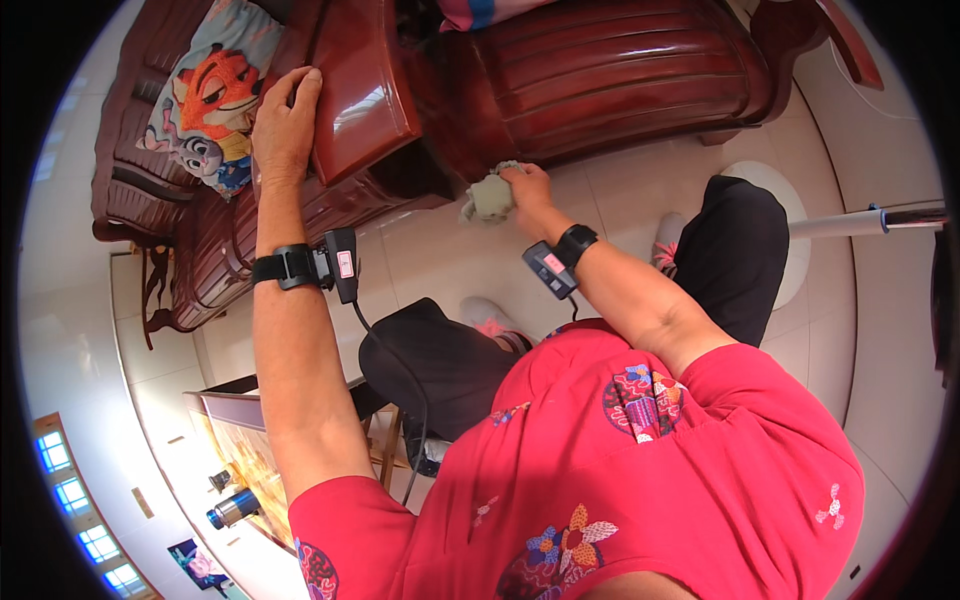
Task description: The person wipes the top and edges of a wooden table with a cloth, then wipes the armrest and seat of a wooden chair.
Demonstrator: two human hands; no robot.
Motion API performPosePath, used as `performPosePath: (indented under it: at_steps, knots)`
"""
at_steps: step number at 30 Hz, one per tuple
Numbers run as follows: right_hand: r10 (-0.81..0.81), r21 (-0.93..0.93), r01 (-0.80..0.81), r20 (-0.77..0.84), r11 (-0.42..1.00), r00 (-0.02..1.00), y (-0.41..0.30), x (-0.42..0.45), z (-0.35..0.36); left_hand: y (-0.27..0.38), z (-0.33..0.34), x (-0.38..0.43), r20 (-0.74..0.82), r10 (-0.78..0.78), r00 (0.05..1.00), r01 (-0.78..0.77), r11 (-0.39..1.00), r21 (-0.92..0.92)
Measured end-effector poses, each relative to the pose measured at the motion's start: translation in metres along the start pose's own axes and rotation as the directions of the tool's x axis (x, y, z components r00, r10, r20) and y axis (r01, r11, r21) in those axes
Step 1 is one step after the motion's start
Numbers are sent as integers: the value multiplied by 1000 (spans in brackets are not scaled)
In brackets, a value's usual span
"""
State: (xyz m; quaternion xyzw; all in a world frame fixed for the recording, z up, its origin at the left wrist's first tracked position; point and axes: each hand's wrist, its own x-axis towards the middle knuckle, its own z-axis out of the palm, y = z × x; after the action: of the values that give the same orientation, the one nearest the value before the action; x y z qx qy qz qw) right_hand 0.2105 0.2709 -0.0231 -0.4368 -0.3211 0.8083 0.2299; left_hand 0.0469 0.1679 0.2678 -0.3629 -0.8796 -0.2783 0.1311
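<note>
My left hand (287, 129) lies on the edge of a glossy red-brown wooden tabletop (361, 105) set between two sofa seats. Its thumb rests along the top, and the other fingers bend over the far side, partly hidden. In my right hand (531, 196) is a crumpled pale green cloth (489, 200). This hand hangs low over the tiled floor, close to the front edge of the slatted wooden sofa seat (622, 75). Whether the cloth touches the seat's front I cannot tell.
A cushion (214, 112) with a cartoon fox and rabbit leans on the left sofa section (217, 247). A pink and blue cushion (487, 9) lies farther back. Behind my left arm stands a table (251, 450) with a flask (232, 508). A pale pole (840, 224) reaches in from the right.
</note>
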Motion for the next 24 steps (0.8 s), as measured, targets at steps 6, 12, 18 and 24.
performPosePath:
  at_steps: [6,12,18,24]
  knots:
    - [-76,285,81,-32,955,997,-22,20,-49,-6,-2,-3,-1,3,1000,-3,1000,13]
    - [-336,237,428,-347,872,876,-6,138,-173,5,5,7,2,19,1000,-19,1000,24]
    - [-402,-28,429,-410,903,819,7,138,-157,2,4,6,5,2,1000,-2,1000,-2]
    - [-201,-287,145,-174,947,964,38,46,-40,-5,1,-3,-3,-23,1000,23,1000,7]
